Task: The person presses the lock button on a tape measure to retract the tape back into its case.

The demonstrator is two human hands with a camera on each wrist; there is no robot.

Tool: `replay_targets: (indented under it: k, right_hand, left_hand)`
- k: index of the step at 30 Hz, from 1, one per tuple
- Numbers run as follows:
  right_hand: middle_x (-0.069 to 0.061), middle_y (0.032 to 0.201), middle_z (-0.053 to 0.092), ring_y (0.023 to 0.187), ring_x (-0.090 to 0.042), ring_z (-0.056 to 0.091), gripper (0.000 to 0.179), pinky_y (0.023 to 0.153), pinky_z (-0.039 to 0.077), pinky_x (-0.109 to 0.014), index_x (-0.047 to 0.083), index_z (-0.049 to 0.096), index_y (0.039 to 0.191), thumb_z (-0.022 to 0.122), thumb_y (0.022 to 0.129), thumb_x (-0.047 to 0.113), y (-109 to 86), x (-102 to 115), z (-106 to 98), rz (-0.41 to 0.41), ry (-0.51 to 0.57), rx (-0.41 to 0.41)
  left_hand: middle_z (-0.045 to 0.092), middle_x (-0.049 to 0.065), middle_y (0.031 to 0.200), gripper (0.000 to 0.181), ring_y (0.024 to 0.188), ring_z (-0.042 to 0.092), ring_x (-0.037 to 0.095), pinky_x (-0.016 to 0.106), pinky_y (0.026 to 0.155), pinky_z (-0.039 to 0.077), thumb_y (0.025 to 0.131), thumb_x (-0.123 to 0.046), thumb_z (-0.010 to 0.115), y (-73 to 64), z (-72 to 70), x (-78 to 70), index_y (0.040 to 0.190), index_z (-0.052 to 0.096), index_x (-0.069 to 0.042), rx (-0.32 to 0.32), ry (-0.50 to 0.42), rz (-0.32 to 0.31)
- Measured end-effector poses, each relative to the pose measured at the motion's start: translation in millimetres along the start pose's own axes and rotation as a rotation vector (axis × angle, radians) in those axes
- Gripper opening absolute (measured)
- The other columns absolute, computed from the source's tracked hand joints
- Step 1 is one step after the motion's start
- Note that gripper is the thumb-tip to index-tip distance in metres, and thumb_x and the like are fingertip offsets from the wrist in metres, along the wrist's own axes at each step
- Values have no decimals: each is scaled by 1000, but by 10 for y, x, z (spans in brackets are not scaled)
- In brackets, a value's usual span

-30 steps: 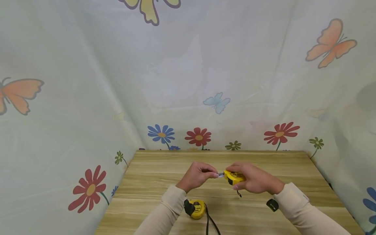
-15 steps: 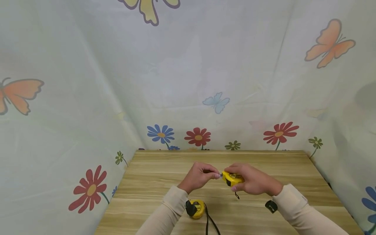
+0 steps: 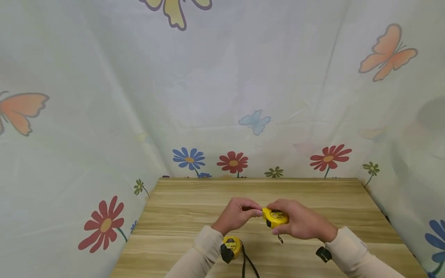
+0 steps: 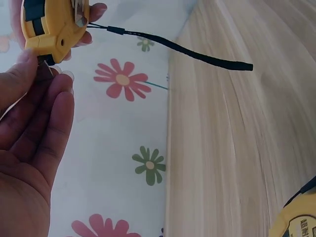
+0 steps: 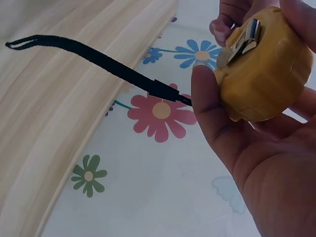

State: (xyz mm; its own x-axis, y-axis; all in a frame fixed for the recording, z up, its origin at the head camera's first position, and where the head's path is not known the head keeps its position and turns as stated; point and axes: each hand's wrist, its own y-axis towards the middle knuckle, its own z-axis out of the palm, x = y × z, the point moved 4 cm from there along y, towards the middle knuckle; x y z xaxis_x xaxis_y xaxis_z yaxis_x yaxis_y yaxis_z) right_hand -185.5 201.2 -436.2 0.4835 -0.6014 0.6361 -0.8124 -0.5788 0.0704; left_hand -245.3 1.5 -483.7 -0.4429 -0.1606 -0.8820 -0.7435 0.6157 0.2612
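Observation:
My right hand (image 3: 300, 221) grips a yellow and black tape measure (image 3: 277, 218) above the wooden table. Its metal belt clip (image 5: 244, 43) faces the right wrist camera, and a black wrist strap (image 4: 197, 55) dangles from the case. At the mouth of the case, my left hand (image 3: 238, 215) pinches the end of the blade (image 4: 44, 72) between thumb and fingers. Hardly any blade shows between those fingertips and the case. A second yellow tape measure (image 3: 231, 247) lies on the table near the left forearm, its black strap trailing toward the front.
The wood-grain table (image 3: 194, 193) meets pale fabric walls (image 3: 215, 96) printed with flowers and butterflies at the back and both sides. A small black object (image 3: 324, 254) sits at the right sleeve cuff.
The short stretch of blade between the hands has drawn back into the case, bringing the left fingertips up against it. Both hands now sit slightly lower in the head view.

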Motion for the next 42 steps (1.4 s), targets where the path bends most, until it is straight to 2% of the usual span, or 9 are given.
replay_targets:
  k: [5,11,16,20,25,31,37,39,42]
  right_hand:
    - [1,123,69,95,-6,61,63,81,54,-23,9,64,136,81,89,47,-68,28,50,10,13,-55]
    - [-7,127,71,99,-6,64,67,79,57,-21,4,67,132,84,85,49,-161,-11,145,28,-6,-172]
    - [-7,121,73,94,-2,63,67,75,56,-21,4,69,125,88,80,50,-244,-85,300,5,22,-219]
    - [-9,122,73,93,1,61,66,73,55,-20,3,69,125,88,81,48,-287,-174,439,31,91,-200]
    - [-13,121,73,89,4,60,54,69,54,-20,5,70,125,84,87,42,-325,-283,614,37,185,-167]
    - [-5,117,74,87,2,59,39,70,51,-22,14,71,124,75,96,39,-358,-338,773,8,238,-130]
    - [-5,122,69,94,-4,60,35,78,51,-24,14,66,128,69,101,37,-382,-411,888,132,358,4]
    - [-6,121,67,94,-6,59,36,79,52,-24,13,65,128,70,101,36,-381,-463,925,170,386,22]
    - [-6,121,67,95,-7,59,41,79,51,-24,10,64,127,75,97,37,-380,-572,985,192,378,14]
  left_hand:
    - [79,6,109,21,90,74,4,24,81,62,97,-24,76,-65,86,-82,115,80,-15,29,-36,12]
    - [77,-7,113,39,92,72,2,20,82,60,86,-32,87,-179,280,-105,122,77,-21,80,-31,-79]
    - [78,-7,110,37,88,73,3,20,79,61,86,-29,87,-258,394,-27,121,77,-21,119,-77,-111]
    - [78,-6,111,36,88,74,3,20,79,61,88,-27,85,-297,455,86,122,77,-18,169,-104,-140]
    - [79,-8,111,34,90,74,3,20,78,60,91,-30,83,-343,501,252,122,78,-17,208,-136,-221]
    - [79,-6,113,32,95,74,6,22,81,61,93,-30,81,-401,554,377,121,79,-14,255,-228,-255]
    - [80,-4,113,32,97,74,6,23,84,61,93,-24,81,-421,608,427,120,78,-8,312,-302,-261]
    - [80,-4,113,31,96,74,5,23,83,61,93,-22,81,-420,623,460,121,78,-8,314,-295,-268]
    - [79,-6,113,31,94,73,2,20,81,60,91,-22,83,-402,655,528,120,79,-11,294,-202,-253]
